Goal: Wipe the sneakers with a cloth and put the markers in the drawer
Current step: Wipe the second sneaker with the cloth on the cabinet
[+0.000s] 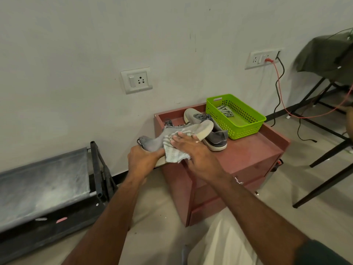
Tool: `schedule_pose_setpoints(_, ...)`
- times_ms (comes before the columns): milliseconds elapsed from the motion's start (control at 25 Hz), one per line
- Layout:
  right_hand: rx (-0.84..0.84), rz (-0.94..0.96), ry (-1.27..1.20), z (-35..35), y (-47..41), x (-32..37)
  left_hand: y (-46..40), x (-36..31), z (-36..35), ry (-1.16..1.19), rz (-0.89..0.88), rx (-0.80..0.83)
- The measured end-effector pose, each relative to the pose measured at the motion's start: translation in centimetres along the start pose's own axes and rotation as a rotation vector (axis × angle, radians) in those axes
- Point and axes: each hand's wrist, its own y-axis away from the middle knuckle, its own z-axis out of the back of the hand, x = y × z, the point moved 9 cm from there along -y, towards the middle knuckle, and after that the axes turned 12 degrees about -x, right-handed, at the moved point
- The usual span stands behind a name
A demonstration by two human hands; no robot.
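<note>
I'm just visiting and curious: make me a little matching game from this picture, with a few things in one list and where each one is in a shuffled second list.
Things:
1. striped cloth
2. held sneaker
3. second sneaker
4. green basket

Places:
A. standing on the red cabinet top, beside the basket
B. at the back right of the cabinet top, near the wall
C. under the flat right hand, pressed on a shoe
D. gripped at the heel end by the left hand

Pairs: 1-C, 2-D, 3-A, 4-B
</note>
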Motion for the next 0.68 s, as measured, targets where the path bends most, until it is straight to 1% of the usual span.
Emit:
schedule_pose_setpoints(80,-0.031,-0.075,0.144,0.5,-0.4,-3.7,0.1,0.3,0.0,0.013,0.056,0.013)
schedule_pose_setpoints(160,-0.164,-0.223,0.253,3.3,-0.5,-7.5,0.0,0.2,-0.2,0.010,0.066,0.023)
schedule_pose_setpoints(240,-0.332,-0.327,0.240,5.7,-0.1,-8.6,0.0,0.2,-0.3,0.019,0.076,0.030)
schedule_pose_setpoints(280,-0.351,-0.310,0.184,5.6,-0.1,-7.5,-0.1,0.3,-0.3,0.038,0.090,0.030)
schedule_pose_setpoints(320,-0.293,-0.226,0.107,4.5,-0.2,-5.3,-0.2,0.5,-0.3,0.057,0.100,0.031)
schedule_pose_setpoints(400,-0.059,0.004,0.013,0.9,0.4,-0.6,-0.5,0.9,-0.2,0.073,0.119,0.038)
schedule_pose_setpoints(440,0.008,0.057,0.017,0.1,0.6,-0.1,-0.5,1.0,-0.2,0.086,0.135,0.047)
schedule_pose_setpoints(480,0.009,0.058,0.053,0.3,0.5,-1.1,-0.6,1.2,-0.3,0.092,0.157,0.053)
schedule_pose_setpoints(520,-0.039,0.013,0.116,1.0,0.2,-3.0,-0.5,1.3,-0.3,0.094,0.176,0.057)
schedule_pose_setpoints(600,-0.208,-0.172,0.226,4.0,0.0,-7.2,-0.4,1.3,-0.1,0.079,0.168,0.050)
schedule_pose_setpoints(680,-0.369,-0.353,0.216,6.7,0.4,-9.0,-0.6,1.5,-0.3,0.086,0.175,0.055)
